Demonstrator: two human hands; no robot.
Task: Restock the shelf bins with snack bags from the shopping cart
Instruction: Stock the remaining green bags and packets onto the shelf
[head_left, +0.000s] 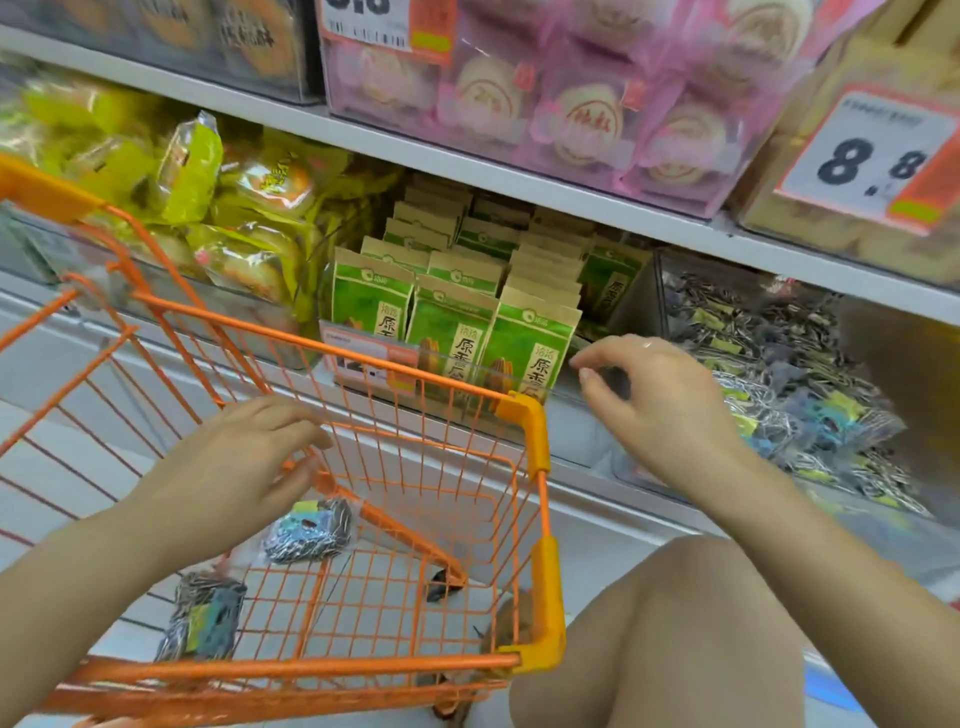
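An orange wire shopping cart stands in front of the shelf. Two clear bags of striped sunflower seeds lie on its bottom, one near the middle and one at the near left. My left hand reaches down inside the cart above the middle bag, fingers loosely bent and holding nothing. My right hand hovers outside the cart's right corner, by the front of the shelf, fingers loosely curled and empty. To its right, a clear bin holds several of the same seed bags.
Green and tan seed packets fill the bin behind the cart. Yellow pastry bags lie in the bin at left. Pink cake packs and an 8.8 price tag are on the shelf above. My knee is at lower right.
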